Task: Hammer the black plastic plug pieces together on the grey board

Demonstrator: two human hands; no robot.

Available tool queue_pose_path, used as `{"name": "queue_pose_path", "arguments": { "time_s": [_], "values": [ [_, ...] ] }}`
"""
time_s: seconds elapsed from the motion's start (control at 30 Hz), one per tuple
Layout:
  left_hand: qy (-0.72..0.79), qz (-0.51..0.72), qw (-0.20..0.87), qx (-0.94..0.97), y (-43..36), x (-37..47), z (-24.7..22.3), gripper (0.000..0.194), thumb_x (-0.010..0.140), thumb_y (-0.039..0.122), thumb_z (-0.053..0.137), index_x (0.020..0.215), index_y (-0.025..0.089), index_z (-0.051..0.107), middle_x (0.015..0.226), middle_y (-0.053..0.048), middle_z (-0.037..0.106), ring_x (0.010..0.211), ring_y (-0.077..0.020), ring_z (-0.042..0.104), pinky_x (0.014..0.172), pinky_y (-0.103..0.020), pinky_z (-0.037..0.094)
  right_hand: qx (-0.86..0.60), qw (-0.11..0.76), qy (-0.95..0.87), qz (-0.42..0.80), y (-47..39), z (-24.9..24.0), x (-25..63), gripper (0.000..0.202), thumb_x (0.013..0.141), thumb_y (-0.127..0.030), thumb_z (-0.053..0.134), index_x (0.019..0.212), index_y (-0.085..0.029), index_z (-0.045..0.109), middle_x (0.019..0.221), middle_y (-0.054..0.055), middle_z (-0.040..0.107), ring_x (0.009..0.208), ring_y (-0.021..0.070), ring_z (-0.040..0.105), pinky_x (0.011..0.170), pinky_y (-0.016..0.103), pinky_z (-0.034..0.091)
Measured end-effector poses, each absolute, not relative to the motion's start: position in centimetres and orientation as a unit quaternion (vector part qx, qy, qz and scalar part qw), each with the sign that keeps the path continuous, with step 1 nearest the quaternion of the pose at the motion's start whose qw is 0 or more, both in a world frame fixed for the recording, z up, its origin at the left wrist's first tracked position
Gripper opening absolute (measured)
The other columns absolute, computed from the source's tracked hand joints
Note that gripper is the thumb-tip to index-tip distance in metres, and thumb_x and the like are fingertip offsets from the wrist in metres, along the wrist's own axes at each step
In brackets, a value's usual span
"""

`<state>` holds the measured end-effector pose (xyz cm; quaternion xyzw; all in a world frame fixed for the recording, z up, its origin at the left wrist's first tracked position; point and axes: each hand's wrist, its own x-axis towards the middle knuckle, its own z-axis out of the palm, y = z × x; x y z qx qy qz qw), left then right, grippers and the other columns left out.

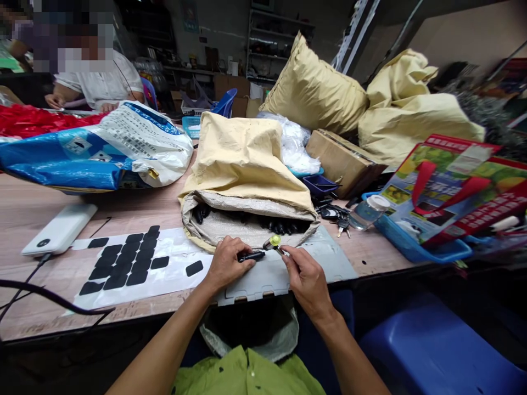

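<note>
My left hand (228, 264) is closed on a small black tube-like piece (254, 256), held above the grey-white board (272, 280) at the table edge. My right hand (308, 277) pinches the thin metal handle of a small hammer-like tool (273, 241) with a yellow-green end. The tool's head is just beyond the black piece, apart from it. Right behind both hands, a cream cloth sack (245, 151) lies with its mouth facing me. Several black pieces (284, 226) like the held one show inside it. Most of the sack's inside is hidden.
Left are a sheet of black stickers (132, 258), a white power bank (60, 230) with a cable, and a blue-white bag (99, 148). Right are keys (343, 224), a jar (369, 212), a blue basket (407, 241) and a blue stool (432, 340). A person (99, 82) sits across.
</note>
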<state>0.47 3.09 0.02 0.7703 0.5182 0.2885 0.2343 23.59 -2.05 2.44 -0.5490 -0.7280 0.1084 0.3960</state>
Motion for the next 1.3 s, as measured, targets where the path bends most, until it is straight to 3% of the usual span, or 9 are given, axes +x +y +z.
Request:
{"name": "queue_pose_path", "arguments": {
  "time_s": [0.17, 0.37, 0.6, 0.77, 1.0, 1.3],
  "values": [
    [0.526, 0.289, 0.231, 0.765, 3.1, 0.6, 0.0, 0.015, 0.077, 0.029, 0.081, 0.091, 0.026, 0.077, 0.091, -0.001, 0.073, 0.097, -0.0250, 0.055, 0.087, -0.039, 0.038, -0.547, 0.393, -0.736, 0.077, -2.4, 3.3, 22.7, 0.029, 0.105, -0.028, 0.048, 0.127, -0.025, 0.067, 0.104, 0.007, 0.071, 0.097, 0.0202, 0.069, 0.088, 0.032, 0.054],
    [0.523, 0.295, 0.236, 0.764, 3.0, 0.6, 0.1, 0.015, 0.076, 0.027, 0.081, 0.091, 0.025, 0.077, 0.091, -0.001, 0.073, 0.097, -0.0248, 0.055, 0.088, -0.039, 0.038, -0.560, 0.319, -0.763, 0.046, -2.8, 3.1, 21.9, 0.031, 0.105, -0.026, 0.047, 0.129, -0.026, 0.068, 0.097, 0.006, 0.070, 0.089, 0.0194, 0.069, 0.079, 0.029, 0.053],
    [0.528, 0.287, 0.229, 0.766, 2.8, 0.7, 0.6, 0.011, 0.078, 0.030, 0.079, 0.085, 0.023, 0.073, 0.087, -0.002, 0.069, 0.094, -0.0245, 0.054, 0.085, -0.038, 0.038, -0.543, 0.326, -0.771, 0.064, -2.9, 3.7, 20.4, 0.032, 0.105, -0.025, 0.047, 0.131, -0.026, 0.066, 0.100, 0.007, 0.070, 0.093, 0.0200, 0.068, 0.085, 0.030, 0.053],
    [0.530, 0.284, 0.233, 0.764, 2.9, 0.7, 0.4, 0.015, 0.078, 0.030, 0.079, 0.093, 0.026, 0.076, 0.089, -0.001, 0.070, 0.096, -0.0244, 0.053, 0.087, -0.038, 0.037, -0.555, 0.326, -0.760, 0.092, -2.6, 3.1, 20.8, 0.028, 0.104, -0.027, 0.049, 0.124, -0.027, 0.069, 0.101, 0.005, 0.070, 0.094, 0.0192, 0.068, 0.086, 0.029, 0.052],
    [0.482, 0.319, 0.321, 0.750, 3.4, -0.4, 0.0, 0.025, 0.097, 0.040, 0.057, 0.090, 0.025, 0.075, 0.090, -0.002, 0.072, 0.094, -0.0236, 0.054, 0.090, -0.040, 0.036, -0.568, 0.337, -0.750, 0.032, 0.5, 1.7, 24.9, 0.022, 0.101, -0.030, 0.054, 0.114, -0.026, 0.072, 0.099, 0.004, 0.070, 0.092, 0.0197, 0.066, 0.081, 0.031, 0.050],
    [0.477, 0.340, 0.342, 0.735, 3.2, -0.7, 0.5, 0.028, 0.097, 0.041, 0.051, 0.089, 0.023, 0.071, 0.086, -0.003, 0.068, 0.093, -0.0235, 0.053, 0.089, -0.039, 0.037, -0.543, 0.310, -0.780, -0.023, 2.0, -0.5, 26.4, 0.017, 0.097, -0.026, 0.058, 0.104, -0.023, 0.073, 0.092, 0.005, 0.067, 0.090, 0.0221, 0.058, 0.084, 0.036, 0.044]
  ]
}}
